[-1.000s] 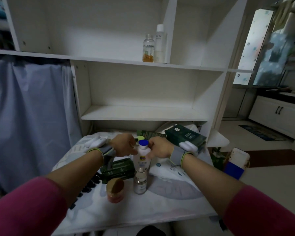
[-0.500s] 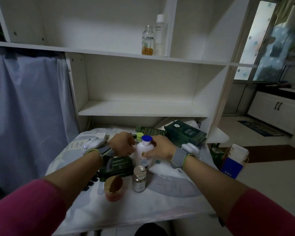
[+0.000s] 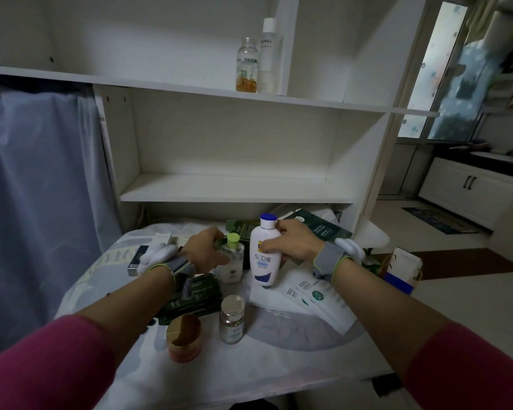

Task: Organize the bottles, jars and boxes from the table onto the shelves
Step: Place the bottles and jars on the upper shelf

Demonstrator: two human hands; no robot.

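large green box [image 3: 323,230]: dark green and closed. It lies at the far right of the tabletop, behind the right hand. The inside is not visible.
flat green box [image 3: 202,303]: dark and closed. It lies on the tabletop, partly under the left wrist.
white bottle [image 3: 264,255]: it has a blue cap and is nearly upright with a small tilt. The right hand [image 3: 293,241] grips its body from the right, with the fingers curled round it. Its base is over the white sachets [image 3: 308,294]; I cannot tell whether it touches them. The wall is opaque, so the content is hidden.
tall white bottle [image 3: 268,54]: it stands on the upper shelf, against the divider.
clear bottle [image 3: 233,261]: it has a green cap and stands just left of the white bottle. The left hand [image 3: 205,250] holds it from the left with curled fingers. The content is too pale to tell.
capsule bottle [image 3: 247,69]: clear, and just left of the tall white bottle. Yellow-orange capsules fill its lower part.
gold-lid jar [image 3: 183,335]: round, with a pink-orange body. It is closed and stands near, left of centre.
silver-cap jar [image 3: 232,321]: small glass jar, just right of the gold-lid jar.
shelf unit [image 3: 234,187]: white, and it stands behind the tabletop.
curtain [image 3: 36,187]: blue-grey, and it hangs at the left.
tabletop [image 3: 293,359]: covered with a pale printed cloth.
cabinet [image 3: 468,187]: white with dark handles, far right, with a mat [image 3: 439,220] on the floor before it.
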